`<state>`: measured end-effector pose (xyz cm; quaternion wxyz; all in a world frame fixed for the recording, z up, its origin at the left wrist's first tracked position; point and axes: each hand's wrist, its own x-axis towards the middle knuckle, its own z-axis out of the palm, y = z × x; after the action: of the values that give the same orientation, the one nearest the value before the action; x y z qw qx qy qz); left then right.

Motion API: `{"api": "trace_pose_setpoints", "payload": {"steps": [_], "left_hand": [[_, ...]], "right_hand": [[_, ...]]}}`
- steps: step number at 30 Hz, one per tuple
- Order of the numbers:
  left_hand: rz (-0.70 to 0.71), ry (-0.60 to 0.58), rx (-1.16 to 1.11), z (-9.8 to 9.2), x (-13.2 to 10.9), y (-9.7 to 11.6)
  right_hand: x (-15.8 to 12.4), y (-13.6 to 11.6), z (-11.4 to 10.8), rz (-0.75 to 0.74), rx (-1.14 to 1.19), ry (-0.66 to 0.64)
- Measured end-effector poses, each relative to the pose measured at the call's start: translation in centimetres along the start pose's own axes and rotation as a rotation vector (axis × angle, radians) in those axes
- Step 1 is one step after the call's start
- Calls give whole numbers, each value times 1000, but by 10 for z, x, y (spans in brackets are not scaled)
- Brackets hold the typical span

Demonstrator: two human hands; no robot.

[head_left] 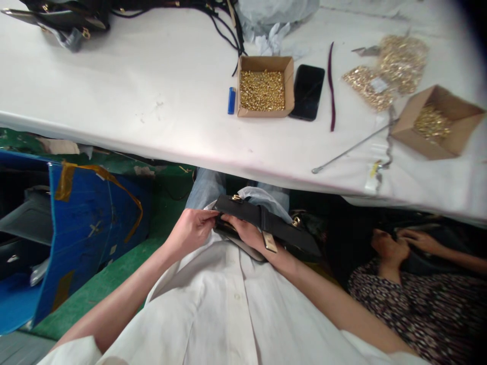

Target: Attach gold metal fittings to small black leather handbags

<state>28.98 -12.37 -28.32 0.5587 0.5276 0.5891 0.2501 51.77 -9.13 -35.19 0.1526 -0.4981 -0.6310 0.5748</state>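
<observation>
A black handbag (243, 209) with gold-coloured fittings lies across my lap, tilted, below the table's front edge. My left hand (196, 227) pinches its left end, thumb and fingertips pressed together at the corner. Under the flap, my right hand (243, 230) reaches into the bag's opening, its fingers bent toward the same left corner. Those fingertips are partly hidden by the bag. A strap with a gold metal plate (270, 242) hangs over my right wrist. White wrapping (266, 196) shows behind the bag's top.
On the white table (152, 96) stand two cardboard boxes (265, 112) (409, 124) of small gold pieces. Nearby lie a blue lighter (231, 100), black phone (307, 92), dark strip (331, 86), metal rod (350, 149) and bagged pieces (403, 63). A blue bin (95, 223) stands left; another person's hands (391, 248) are right.
</observation>
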Motion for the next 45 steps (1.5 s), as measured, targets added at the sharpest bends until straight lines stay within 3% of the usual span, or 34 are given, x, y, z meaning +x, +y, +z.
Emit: {"api": "trace_pose_setpoints", "payload": {"steps": [3,7,13,22,29,34,45], "left_hand": [[5,12,9,-3,1,1],[-13,51,-29,-2,1,9],[-35,22,-15,2,-3,19],[-124,241,-97,28,-10,9],[-83,181,-50,25,-11,5],[-63,195,45,24,-7,6],[-88,246,35,31,-11,7]], "right_hand": [[2,-11,-2,74,103,58],[6,-25,-8,88,216,1],[7,-16,-10,101,268,5],[-3,-31,-13,41,29,33],[-28,-15,-12,-128,-188,-11],[-26,-25,-15,-276,-414,-29],[-15,-35,4,-338,-737,8]]}}
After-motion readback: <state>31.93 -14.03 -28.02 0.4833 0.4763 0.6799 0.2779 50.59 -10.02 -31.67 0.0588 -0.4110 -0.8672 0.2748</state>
